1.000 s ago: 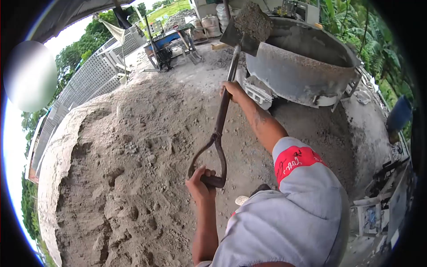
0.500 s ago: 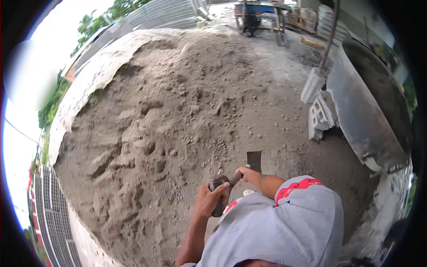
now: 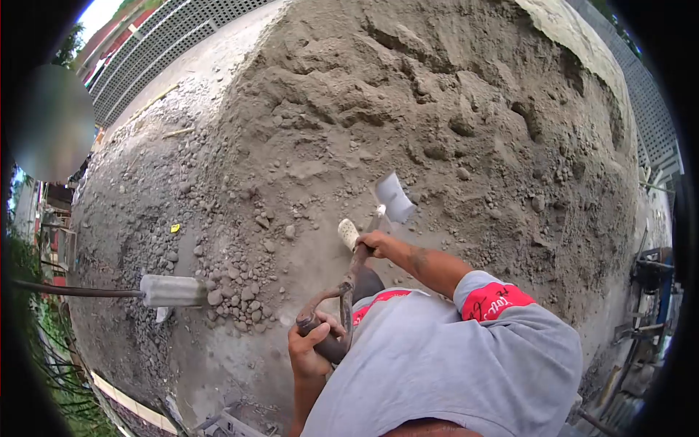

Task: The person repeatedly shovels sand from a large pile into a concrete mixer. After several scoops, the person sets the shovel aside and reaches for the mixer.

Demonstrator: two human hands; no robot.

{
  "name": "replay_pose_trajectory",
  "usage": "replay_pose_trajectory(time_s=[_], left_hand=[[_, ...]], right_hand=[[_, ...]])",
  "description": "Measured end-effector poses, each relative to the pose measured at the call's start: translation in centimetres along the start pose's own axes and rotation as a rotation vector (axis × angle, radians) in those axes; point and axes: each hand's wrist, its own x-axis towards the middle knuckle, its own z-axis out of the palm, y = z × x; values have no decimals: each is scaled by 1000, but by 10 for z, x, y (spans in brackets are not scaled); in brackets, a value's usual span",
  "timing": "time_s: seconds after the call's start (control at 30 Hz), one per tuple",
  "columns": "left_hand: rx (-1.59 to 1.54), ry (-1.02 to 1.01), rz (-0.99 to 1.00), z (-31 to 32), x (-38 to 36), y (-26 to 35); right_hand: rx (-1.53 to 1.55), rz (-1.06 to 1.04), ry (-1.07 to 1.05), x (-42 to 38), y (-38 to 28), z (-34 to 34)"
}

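A shovel slants across my front, its pale metal blade (image 3: 395,198) at the foot of a large grey-brown sand pile (image 3: 408,95). No heap shows on the blade. My left hand (image 3: 312,351) is closed around the grip of the shovel's handle (image 3: 341,295), close to my body. Farther down, my right hand (image 3: 374,244) wraps the shaft near the blade. A light-coloured clog (image 3: 348,233) on one foot stands just left of the blade.
Loose stones (image 3: 240,295) lie to the left, beside a pale block (image 3: 171,290) with a rod standing in it. A lattice fence (image 3: 164,54) runs behind at upper left. Equipment with a blue part (image 3: 664,298) stands at the far right edge.
My view and body have turned left, bringing the pile in front of me. The metal trough has left view. The shovel has turned along, both hands still on it.
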Motion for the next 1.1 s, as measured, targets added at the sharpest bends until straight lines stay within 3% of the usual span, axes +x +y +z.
replay_pose_trajectory(time_s=[0.1,0.13,0.2,0.23,0.3,0.37,0.43,0.6,0.63,0.7,0.8,0.83,0.97,1.07,1.1], left_hand=[[-366,132,73,-18,61,13],[-385,142,84,-24,91,19],[-749,63,106,-38,150,35],[-747,126,111,-37,183,48],[-773,165,118,-23,257,78],[-814,251,75,-17,296,96],[-841,188,93,-10,347,122],[-921,77,166,29,522,166],[-907,207,156,51,567,180],[-854,133,153,72,644,187],[-882,175,94,100,646,216],[-880,138,88,100,647,224],[-932,78,88,114,660,259],[-720,21,218,104,737,265],[-715,45,266,87,765,301]], right_hand=[[-248,-112,164,20,-75,45],[-271,-111,161,19,-107,66],[-239,-172,186,39,-159,101],[-221,-210,162,56,-189,113],[-205,-361,306,114,-248,144],[-212,-362,350,139,-279,159],[-66,-480,161,143,-336,183],[291,-510,-109,149,-446,208],[299,-353,-301,156,-468,202],[285,-58,-573,157,-518,188],[305,-107,-314,186,-562,199],[351,-68,-344,188,-567,203],[400,-277,-271,200,-588,221],[338,-314,-324,263,-639,229],[208,-403,-210,251,-655,262]])
